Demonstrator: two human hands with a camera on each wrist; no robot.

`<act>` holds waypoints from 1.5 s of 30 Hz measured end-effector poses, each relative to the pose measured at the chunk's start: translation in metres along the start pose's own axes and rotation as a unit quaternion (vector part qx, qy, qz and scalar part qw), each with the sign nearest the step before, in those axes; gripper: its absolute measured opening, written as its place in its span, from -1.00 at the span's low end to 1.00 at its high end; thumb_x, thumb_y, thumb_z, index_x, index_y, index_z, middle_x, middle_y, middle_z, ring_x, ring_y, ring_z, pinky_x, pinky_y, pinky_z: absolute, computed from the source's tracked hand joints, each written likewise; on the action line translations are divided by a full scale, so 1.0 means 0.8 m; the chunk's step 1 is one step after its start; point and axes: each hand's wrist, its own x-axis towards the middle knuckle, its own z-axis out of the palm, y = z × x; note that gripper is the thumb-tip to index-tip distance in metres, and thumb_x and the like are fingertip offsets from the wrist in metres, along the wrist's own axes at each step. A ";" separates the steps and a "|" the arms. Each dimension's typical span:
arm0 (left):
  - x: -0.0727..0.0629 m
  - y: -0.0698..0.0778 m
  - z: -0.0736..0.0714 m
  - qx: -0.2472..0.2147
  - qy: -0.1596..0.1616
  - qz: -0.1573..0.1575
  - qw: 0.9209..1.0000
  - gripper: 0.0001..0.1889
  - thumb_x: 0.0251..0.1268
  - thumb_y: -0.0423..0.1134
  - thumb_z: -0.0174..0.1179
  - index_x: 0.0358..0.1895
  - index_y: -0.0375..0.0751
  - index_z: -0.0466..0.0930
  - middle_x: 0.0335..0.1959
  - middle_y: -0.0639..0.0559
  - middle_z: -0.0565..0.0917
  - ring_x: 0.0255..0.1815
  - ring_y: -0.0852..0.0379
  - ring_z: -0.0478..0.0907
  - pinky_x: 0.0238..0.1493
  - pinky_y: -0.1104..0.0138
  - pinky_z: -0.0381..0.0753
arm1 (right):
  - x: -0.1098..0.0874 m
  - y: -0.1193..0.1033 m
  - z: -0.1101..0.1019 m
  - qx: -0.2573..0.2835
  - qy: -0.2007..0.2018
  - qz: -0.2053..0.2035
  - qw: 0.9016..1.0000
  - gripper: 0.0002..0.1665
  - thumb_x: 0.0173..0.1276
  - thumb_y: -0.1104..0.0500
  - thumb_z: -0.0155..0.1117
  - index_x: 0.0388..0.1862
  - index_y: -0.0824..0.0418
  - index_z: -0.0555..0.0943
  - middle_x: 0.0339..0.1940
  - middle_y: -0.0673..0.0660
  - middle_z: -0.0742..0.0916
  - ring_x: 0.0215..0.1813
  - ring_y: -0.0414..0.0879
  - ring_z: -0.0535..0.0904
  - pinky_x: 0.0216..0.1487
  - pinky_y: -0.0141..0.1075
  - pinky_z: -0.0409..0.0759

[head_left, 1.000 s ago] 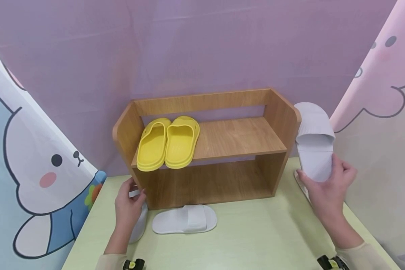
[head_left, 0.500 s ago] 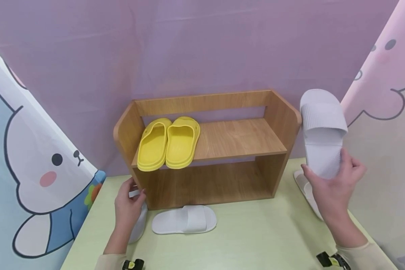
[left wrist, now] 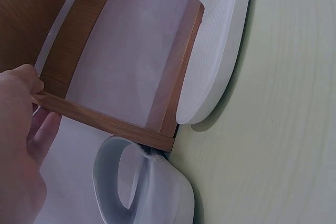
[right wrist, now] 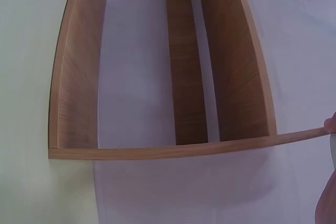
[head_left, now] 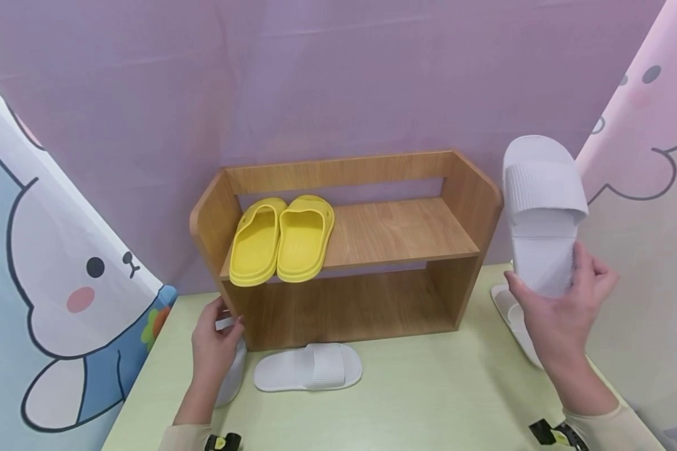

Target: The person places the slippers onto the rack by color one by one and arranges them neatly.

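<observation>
At 3 o'clock, R hand [head_left: 566,316] pinches white slide [head_left: 547,188] by heel; at 8 o'clock, L hand [head_left: 214,341] pinches shoe rack [head_left: 400,230]. Heel-only hold cd. slip.

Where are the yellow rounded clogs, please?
In the head view, the clogs rest on the upper shelf of the brown wooden rack, near its left panel.

White ribbed-strap slide slipper [head_left: 546,188], toe-up in the right hand [head_left: 565,316], right of the upright brown wooden two-tier rack [head_left: 403,230] the left hand [head_left: 213,344] grips.
</observation>
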 end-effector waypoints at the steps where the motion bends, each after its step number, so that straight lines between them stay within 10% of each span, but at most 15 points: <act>1: 0.000 0.000 0.000 -0.002 0.001 0.000 1.000 -0.40 0.46 -0.46 0.40 0.51 -0.17 0.50 0.25 -0.12 0.65 0.21 -0.14 0.69 0.02 0.23 0.85 | 0.000 0.000 0.000 -0.001 -0.003 0.002 1.000 0.18 -0.09 0.58 0.72 0.61 0.27 0.53 0.19 -0.21 0.27 0.37 -0.23 0.28 0.37 -0.43 0.44; 10: -0.001 0.001 -0.001 -0.009 0.003 0.004 1.000 -0.40 0.45 -0.48 0.40 0.50 -0.17 0.51 0.24 -0.12 0.66 0.20 -0.15 0.71 -0.02 0.38 0.83 | -0.006 0.029 0.010 0.000 -0.019 -0.028 0.999 0.32 -0.27 0.52 0.83 0.62 0.20 0.55 0.25 -0.24 0.31 0.40 -0.23 0.29 0.31 -0.44 0.44; 19: -0.001 0.004 -0.001 -0.002 0.001 -0.004 1.000 -0.39 0.45 -0.48 0.40 0.52 -0.17 0.49 0.26 -0.13 0.65 0.22 -0.15 0.70 0.03 0.11 0.83 | -0.015 0.023 0.024 0.019 -0.059 -0.056 0.997 0.37 -0.30 0.46 0.87 0.65 0.15 0.53 0.27 -0.26 0.32 0.44 -0.22 0.26 0.30 -0.46 0.40; 28: -0.001 0.004 -0.001 -0.006 0.003 -0.001 1.000 -0.38 0.45 -0.50 0.40 0.52 -0.19 0.49 0.26 -0.14 0.65 0.22 -0.16 0.70 -0.02 0.50 0.78 | -0.022 0.020 0.041 0.029 -0.077 -0.062 0.995 0.41 -0.34 0.50 0.89 0.64 0.22 0.51 0.26 -0.22 0.31 0.38 -0.22 0.25 0.27 -0.49 0.35; 36: -0.001 0.002 0.000 -0.001 0.004 -0.002 1.000 -0.38 0.44 -0.49 0.41 0.52 -0.18 0.50 0.25 -0.13 0.65 0.21 -0.16 0.70 0.00 0.32 0.84 | -0.026 0.010 0.049 0.030 -0.097 -0.081 0.992 0.39 -0.31 0.44 0.89 0.64 0.18 0.51 0.26 -0.24 0.30 0.35 -0.19 0.27 0.22 -0.48 0.34; 45: -0.001 0.001 0.001 0.003 0.001 -0.009 1.000 -0.36 0.45 -0.46 0.41 0.54 -0.15 0.48 0.28 -0.12 0.65 0.23 -0.14 0.69 -0.04 0.59 0.73 | -0.030 0.003 0.061 0.008 -0.141 -0.101 0.985 0.28 -0.17 0.37 0.88 0.62 0.34 0.48 0.22 0.54 0.43 0.28 0.10 0.33 0.18 -0.41 0.32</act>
